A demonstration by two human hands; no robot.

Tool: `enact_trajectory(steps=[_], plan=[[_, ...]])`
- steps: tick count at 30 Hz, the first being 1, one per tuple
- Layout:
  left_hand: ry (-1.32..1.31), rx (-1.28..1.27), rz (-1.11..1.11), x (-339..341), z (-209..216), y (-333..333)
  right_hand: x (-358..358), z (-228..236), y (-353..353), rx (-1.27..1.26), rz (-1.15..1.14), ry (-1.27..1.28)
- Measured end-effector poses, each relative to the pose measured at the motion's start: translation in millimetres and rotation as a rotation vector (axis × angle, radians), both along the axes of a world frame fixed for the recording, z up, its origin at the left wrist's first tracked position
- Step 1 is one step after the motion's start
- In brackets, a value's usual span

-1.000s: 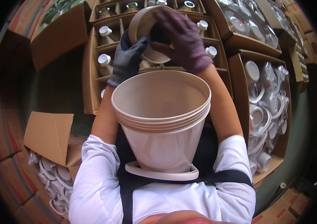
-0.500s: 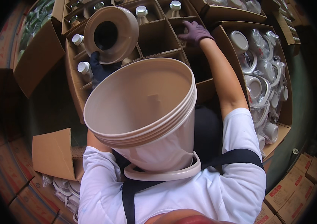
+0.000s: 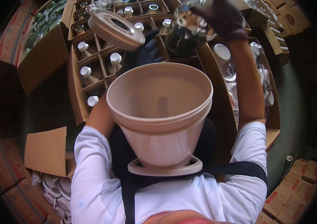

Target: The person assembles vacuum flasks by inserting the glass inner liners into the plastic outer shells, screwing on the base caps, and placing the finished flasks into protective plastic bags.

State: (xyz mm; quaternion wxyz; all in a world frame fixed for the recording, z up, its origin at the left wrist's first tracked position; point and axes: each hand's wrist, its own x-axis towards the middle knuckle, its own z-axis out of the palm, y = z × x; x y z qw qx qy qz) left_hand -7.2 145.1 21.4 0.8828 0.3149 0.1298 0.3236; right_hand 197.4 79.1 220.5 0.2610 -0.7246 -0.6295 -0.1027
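Open cartons stand around the person on a dark green floor (image 3: 296,123), with closed boxes (image 3: 287,192) stacked at the room's edges. Over a divided carton (image 3: 75,93) of capped bottles (image 3: 87,72), the left hand (image 3: 145,50) grasps a beige ring-shaped piece (image 3: 134,39), thumb hidden; its opening faces up and rightward, its long span running from far left to near right. Above the carton's right edge, the right hand (image 3: 227,20) clasps a blurred glossy vessel (image 3: 188,31), whose axis slants from near left to far right; which end opens, I cannot tell.
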Motion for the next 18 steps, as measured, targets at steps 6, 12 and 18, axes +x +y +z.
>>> enact_trajectory(steps=[6, 12, 18], plan=[[-0.091, 0.272, 0.114, 33, 85, 37, -40, 61, -75, 0.458, 0.479, -0.236], [-0.066, 0.337, 0.319, -4, 101, 38, -48, 16, -79, 0.161, 0.869, 0.724], [0.005, 0.267, 0.536, -85, 56, -12, -55, -52, -105, 0.309, 0.889, 0.667]])
